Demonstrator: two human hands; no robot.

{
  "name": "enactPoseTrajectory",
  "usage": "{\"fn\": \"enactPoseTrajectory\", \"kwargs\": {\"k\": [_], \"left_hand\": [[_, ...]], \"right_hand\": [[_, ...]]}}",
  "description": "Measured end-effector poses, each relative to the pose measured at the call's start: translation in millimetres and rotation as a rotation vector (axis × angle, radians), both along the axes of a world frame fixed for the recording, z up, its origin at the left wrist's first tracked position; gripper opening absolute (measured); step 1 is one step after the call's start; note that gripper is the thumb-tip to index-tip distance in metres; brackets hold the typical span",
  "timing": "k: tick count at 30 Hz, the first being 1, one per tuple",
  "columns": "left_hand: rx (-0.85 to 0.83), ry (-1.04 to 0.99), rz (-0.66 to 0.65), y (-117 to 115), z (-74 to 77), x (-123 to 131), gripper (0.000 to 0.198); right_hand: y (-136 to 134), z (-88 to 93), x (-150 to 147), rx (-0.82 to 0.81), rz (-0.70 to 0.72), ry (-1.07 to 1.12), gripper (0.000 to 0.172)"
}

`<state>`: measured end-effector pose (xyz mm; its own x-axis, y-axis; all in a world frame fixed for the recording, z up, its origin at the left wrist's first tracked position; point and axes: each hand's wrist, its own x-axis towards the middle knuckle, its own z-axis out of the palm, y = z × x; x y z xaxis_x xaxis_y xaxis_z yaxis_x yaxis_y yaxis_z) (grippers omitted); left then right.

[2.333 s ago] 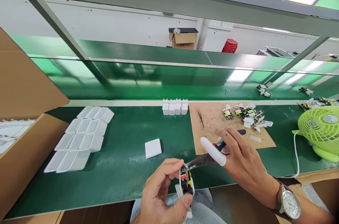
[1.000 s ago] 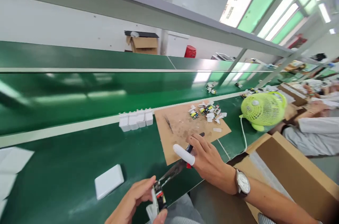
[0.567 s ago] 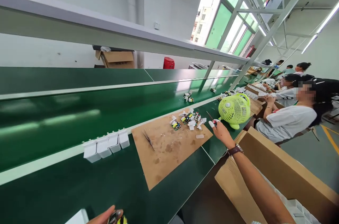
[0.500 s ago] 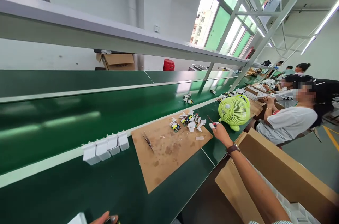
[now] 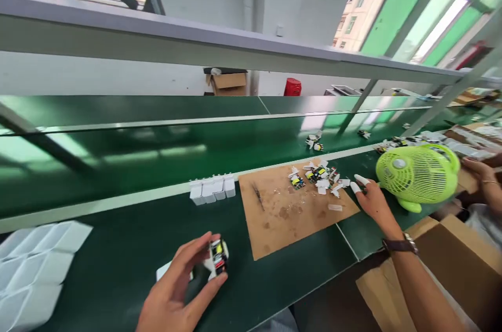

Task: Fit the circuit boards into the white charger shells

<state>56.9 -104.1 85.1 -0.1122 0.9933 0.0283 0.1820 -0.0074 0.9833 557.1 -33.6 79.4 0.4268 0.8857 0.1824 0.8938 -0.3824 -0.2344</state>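
Observation:
My left hand [image 5: 182, 282] is closed on a small circuit board [image 5: 218, 256] with a yellow-topped part, held between thumb and fingertips above the green bench. Behind that hand, a white plastic case [image 5: 163, 270] lies on the bench, partly covered by my fingers. My right hand [image 5: 372, 201] reaches out with fingers apart, white covers on two fingertips, and nothing shows in it. It is between the lime-green fan [image 5: 418, 172] and a pile of circuit boards with white parts [image 5: 323, 178]. Tweezers [image 5: 258, 196] lie on the brown cardboard sheet [image 5: 270, 240].
Several white cases [image 5: 212, 190] stand in a row left of the cardboard. White trays [image 5: 35, 269] sit at the far left. Boards [image 5: 314, 141] lie on the green belt [image 5: 251, 138] beyond. A cardboard box [image 5: 451, 248] stands at the right, near another person's arm [image 5: 484, 175].
My view has swung left. My left hand has come up into view with the circuit board. My right hand no longer shows the thin red-handled tool, and its fingers have spread.

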Motion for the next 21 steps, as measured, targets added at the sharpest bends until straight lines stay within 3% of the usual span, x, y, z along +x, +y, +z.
{"fn": "enactPoseTrajectory", "kwargs": {"k": [1,3,7,10,14,21], "left_hand": [[0.030,-0.011,-0.040,4.2,2.5,3.9,0.059],[0.100,-0.002,-0.134,13.8,2.9,9.8,0.055],[0.203,0.080,-0.239,23.7,-1.5,18.0,0.044],[0.314,0.170,-0.272,23.3,-2.5,21.9,0.047],[0.434,0.255,-0.260,23.1,-5.5,16.9,0.051],[0.405,0.259,-0.246,24.9,-12.7,-1.6,0.051]], "right_hand": [[0.6,4.8,-14.1,0.138,0.162,0.131,0.045],[-2.1,16.0,-55.3,0.226,0.435,0.352,0.038],[-15.2,40.5,-167.5,0.184,0.798,0.500,0.026],[-16.8,52.3,-237.0,0.118,1.032,0.627,0.023],[-10.2,57.9,-278.5,-0.100,1.009,0.701,0.014],[-3.1,58.6,-287.3,-0.261,0.981,0.941,0.022]]}}
